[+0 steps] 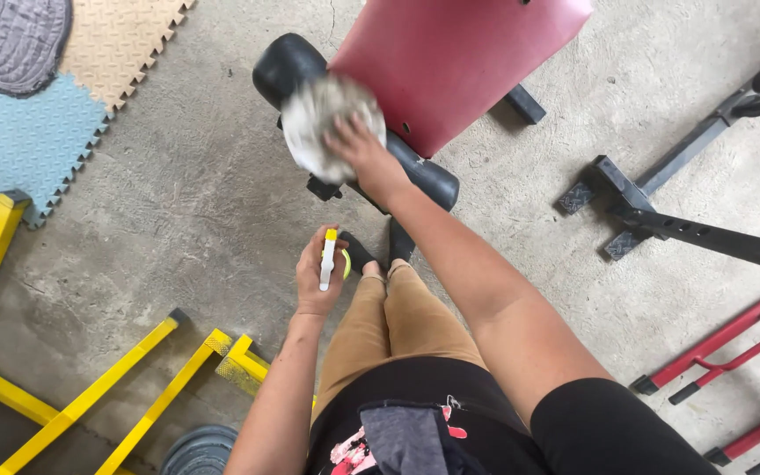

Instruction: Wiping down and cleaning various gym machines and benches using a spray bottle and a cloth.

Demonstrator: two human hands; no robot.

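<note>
While the right hand [355, 145] presses a crumpled grey-white rag [323, 119] onto the black roller pad [288, 66] beside the red bench pad [450, 62], the left hand [317, 277] grips a spray bottle [330, 257].
The rag looks soft, light and limp, best bunched under a flat palm; the bottle seems light, rigid plastic, held around its neck, its long axis running away from the person toward the roller, nozzle end farthest, above the concrete floor [204, 202].
</note>
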